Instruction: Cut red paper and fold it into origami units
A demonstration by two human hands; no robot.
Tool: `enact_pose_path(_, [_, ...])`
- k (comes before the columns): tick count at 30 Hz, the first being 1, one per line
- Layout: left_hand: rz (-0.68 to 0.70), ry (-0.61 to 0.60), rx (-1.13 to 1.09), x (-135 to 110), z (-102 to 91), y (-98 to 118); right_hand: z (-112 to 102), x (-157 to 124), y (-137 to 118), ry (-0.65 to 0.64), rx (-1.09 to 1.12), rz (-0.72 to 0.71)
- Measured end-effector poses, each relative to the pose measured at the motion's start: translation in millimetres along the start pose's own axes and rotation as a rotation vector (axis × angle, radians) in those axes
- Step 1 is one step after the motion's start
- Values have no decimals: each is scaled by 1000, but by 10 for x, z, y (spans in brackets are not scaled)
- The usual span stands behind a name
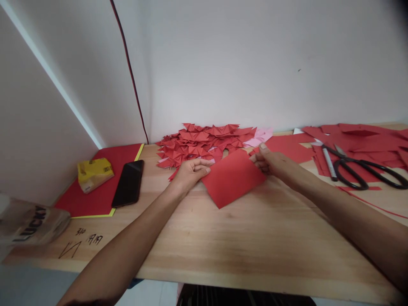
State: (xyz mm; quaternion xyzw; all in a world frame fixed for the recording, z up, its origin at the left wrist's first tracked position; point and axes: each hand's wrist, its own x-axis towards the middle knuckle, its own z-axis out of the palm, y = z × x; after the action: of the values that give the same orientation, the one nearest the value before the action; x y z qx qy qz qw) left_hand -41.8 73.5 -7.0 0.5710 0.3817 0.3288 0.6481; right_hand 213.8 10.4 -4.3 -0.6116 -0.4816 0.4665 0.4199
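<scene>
A flat square of red paper (234, 180) is held tilted over the wooden table, one corner toward me. My left hand (192, 172) pinches its left corner between thumb and fingers. On the opposite side, my right hand (264, 160) has its fingers closed at the right part of the sheet, with the fingertips partly behind it. Just beyond the sheet lies a heap of folded red paper pieces (199, 142), with a few pink folded pieces (259, 137) at its right end.
Black-handled scissors (352, 172), a marker (329, 164) and red paper scraps (366, 138) lie at right. On the left are a phone (128, 183), a yellow packet (94, 173) on red sheets (95, 204), and a container lettered LUCKY (38, 221). A wall stands behind.
</scene>
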Motion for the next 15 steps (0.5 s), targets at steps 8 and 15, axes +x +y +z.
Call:
enact_pose_path(8, [-8, -27, -39, -4, -17, 29, 47, -131, -127, 183, -469, -330])
enact_pose_path(15, [-16, -259, 98, -66, 57, 58, 34, -159, -173, 131, -461, -374])
